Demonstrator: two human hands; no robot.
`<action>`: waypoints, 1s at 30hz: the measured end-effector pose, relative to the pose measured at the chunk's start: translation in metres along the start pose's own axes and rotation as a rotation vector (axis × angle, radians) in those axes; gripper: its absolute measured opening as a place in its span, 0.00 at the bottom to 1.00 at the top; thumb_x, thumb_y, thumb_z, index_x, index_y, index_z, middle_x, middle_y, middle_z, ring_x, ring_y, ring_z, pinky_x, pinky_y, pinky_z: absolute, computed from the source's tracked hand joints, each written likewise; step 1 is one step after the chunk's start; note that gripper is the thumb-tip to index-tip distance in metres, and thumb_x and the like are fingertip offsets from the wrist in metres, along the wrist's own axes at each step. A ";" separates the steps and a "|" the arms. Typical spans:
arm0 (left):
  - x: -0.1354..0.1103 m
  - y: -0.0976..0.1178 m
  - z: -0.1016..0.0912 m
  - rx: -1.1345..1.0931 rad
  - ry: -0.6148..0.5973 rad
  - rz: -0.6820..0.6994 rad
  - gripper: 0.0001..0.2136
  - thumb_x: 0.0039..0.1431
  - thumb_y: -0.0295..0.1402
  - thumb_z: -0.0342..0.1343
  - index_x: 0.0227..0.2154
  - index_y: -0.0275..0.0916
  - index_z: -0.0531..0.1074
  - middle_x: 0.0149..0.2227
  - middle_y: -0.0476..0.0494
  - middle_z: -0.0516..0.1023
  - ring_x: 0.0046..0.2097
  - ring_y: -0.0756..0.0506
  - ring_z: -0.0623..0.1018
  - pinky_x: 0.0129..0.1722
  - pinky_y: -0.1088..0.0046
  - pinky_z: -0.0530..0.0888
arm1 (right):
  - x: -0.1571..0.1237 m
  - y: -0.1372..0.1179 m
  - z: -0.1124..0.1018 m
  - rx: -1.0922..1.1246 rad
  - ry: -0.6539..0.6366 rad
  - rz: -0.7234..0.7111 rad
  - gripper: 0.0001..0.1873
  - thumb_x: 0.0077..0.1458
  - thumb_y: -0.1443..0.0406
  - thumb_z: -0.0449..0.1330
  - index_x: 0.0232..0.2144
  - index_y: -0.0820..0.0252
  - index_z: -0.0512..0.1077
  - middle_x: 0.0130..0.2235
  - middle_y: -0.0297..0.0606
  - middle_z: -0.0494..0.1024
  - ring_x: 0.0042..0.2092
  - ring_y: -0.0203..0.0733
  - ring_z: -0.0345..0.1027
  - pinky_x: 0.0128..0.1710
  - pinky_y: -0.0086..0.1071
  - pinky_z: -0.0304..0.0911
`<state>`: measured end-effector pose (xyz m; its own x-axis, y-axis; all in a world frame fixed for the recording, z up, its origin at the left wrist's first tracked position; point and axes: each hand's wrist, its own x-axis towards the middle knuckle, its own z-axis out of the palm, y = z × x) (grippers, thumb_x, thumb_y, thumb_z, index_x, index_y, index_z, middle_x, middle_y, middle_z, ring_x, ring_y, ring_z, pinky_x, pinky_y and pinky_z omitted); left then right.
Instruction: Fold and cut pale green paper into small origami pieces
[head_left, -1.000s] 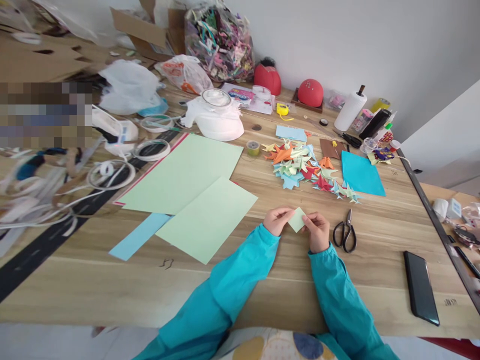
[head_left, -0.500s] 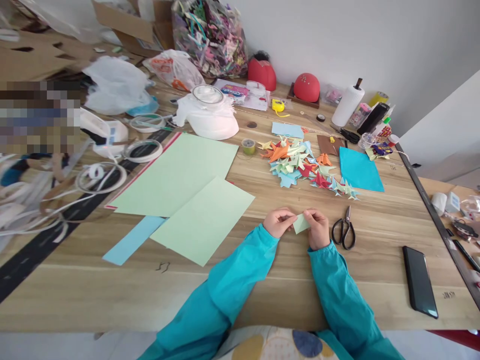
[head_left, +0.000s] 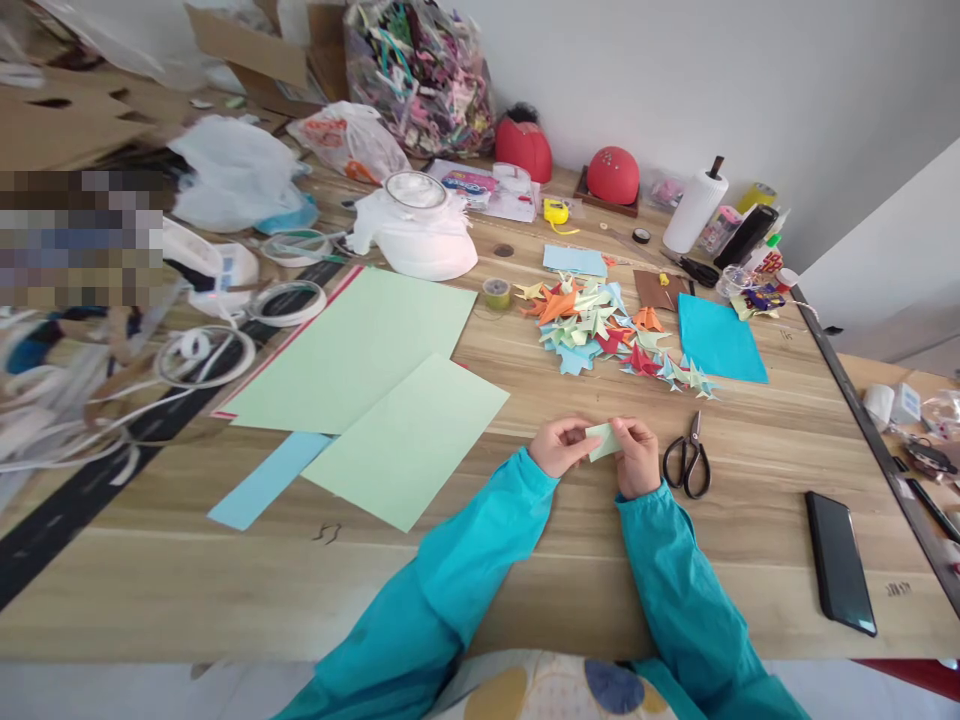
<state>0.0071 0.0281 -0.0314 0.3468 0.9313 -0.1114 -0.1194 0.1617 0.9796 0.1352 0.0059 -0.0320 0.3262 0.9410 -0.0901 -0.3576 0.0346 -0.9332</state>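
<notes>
Between my two hands is a small piece of pale green paper (head_left: pixel 602 441), held just above the wooden table. My left hand (head_left: pixel 559 446) pinches its left side, thumb on top. At its right edge my right hand (head_left: pixel 637 458) grips it between thumb and fingers. Black-handled scissors (head_left: pixel 687 457) lie just right of my right hand, points away from me. Beyond my hands is a pile of folded paper figures (head_left: pixel 600 325) in orange, green, blue and red. Large pale green sheets (head_left: pixel 409 440) lie to the left, over a blue paper strip (head_left: pixel 268 482).
A phone (head_left: pixel 840 563) lies at the right. Behind the pile are a turquoise sheet (head_left: pixel 723 338), a blue paper stack (head_left: pixel 575 261) and a yellow tape measure (head_left: pixel 556 211). White cables (head_left: pixel 202 356) and plastic bags (head_left: pixel 234 172) crowd the left, with a blurred-out person beside them.
The green paper has tilted between my fingers and shows a narrower face. My left thumb has slid to the right over it. Everything else stays in place.
</notes>
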 end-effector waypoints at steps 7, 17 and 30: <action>-0.002 0.000 0.001 0.224 -0.075 0.114 0.15 0.47 0.43 0.57 0.20 0.33 0.71 0.25 0.47 0.71 0.20 0.55 0.64 0.18 0.78 0.60 | -0.001 0.000 0.001 -0.027 -0.069 -0.063 0.05 0.40 0.65 0.67 0.18 0.59 0.75 0.24 0.31 0.73 0.29 0.33 0.62 0.29 0.28 0.56; -0.004 -0.003 0.003 0.326 -0.104 0.106 0.17 0.50 0.43 0.53 0.15 0.37 0.60 0.13 0.55 0.60 0.19 0.55 0.59 0.18 0.78 0.55 | 0.004 -0.001 0.001 0.136 0.145 0.133 0.11 0.33 0.62 0.69 0.17 0.62 0.73 0.22 0.31 0.73 0.23 0.31 0.62 0.22 0.27 0.56; -0.002 -0.002 0.000 0.106 -0.128 -0.120 0.18 0.48 0.49 0.52 0.21 0.37 0.64 0.12 0.54 0.63 0.14 0.54 0.63 0.14 0.78 0.60 | 0.003 0.005 -0.001 -0.129 -0.015 0.021 0.15 0.43 0.56 0.64 0.19 0.62 0.70 0.15 0.27 0.65 0.16 0.28 0.51 0.14 0.25 0.46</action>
<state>0.0062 0.0262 -0.0330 0.4688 0.8571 -0.2133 0.0264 0.2278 0.9733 0.1356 0.0082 -0.0371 0.3066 0.9460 -0.1056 -0.2482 -0.0276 -0.9683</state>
